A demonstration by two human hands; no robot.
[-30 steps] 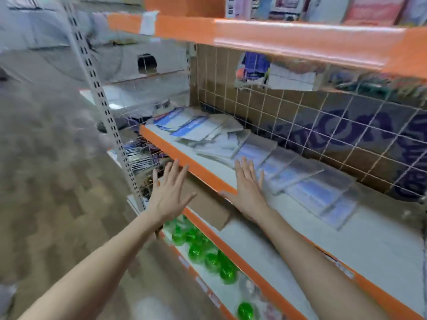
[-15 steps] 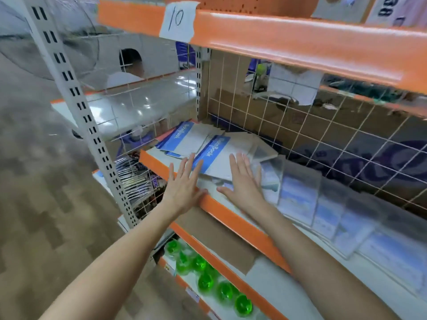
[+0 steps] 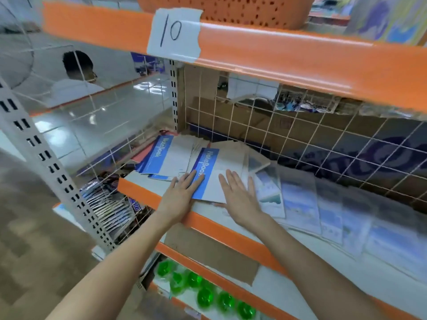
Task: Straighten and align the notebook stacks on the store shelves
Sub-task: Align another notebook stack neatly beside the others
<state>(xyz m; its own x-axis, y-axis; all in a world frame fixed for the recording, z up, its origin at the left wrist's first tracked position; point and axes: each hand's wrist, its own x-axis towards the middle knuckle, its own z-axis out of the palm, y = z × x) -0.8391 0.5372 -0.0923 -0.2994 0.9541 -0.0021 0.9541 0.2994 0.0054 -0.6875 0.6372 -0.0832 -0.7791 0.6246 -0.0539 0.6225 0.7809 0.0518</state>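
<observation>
My left hand [image 3: 182, 192] lies flat with straight fingers on the blue band of a notebook [image 3: 213, 179] near the front edge of the shelf [image 3: 147, 179], and my right hand [image 3: 239, 197] lies flat beside it on the same notebook's white cover, fingers spread a little. This notebook tops a loose, fanned stack; a second stack [image 3: 166, 158] sits toward the shelf's back left corner, askew. To the right along the shelf runs a row of clear-wrapped notebooks [image 3: 300, 199], overlapping one another. The shelf has an orange front lip and a white wire grid [image 3: 300, 144] at the back with cardboard behind it. The orange shelf above carries a paper label [image 3: 174, 34] marked 10. Below, a brown cardboard sheet [image 3: 212, 255] hangs over the edge, and green round things [image 3: 205, 294] lie on the lower shelf. At left stands a white slotted post [image 3: 34, 146], with brown floor [image 3: 34, 250] beyond.
</observation>
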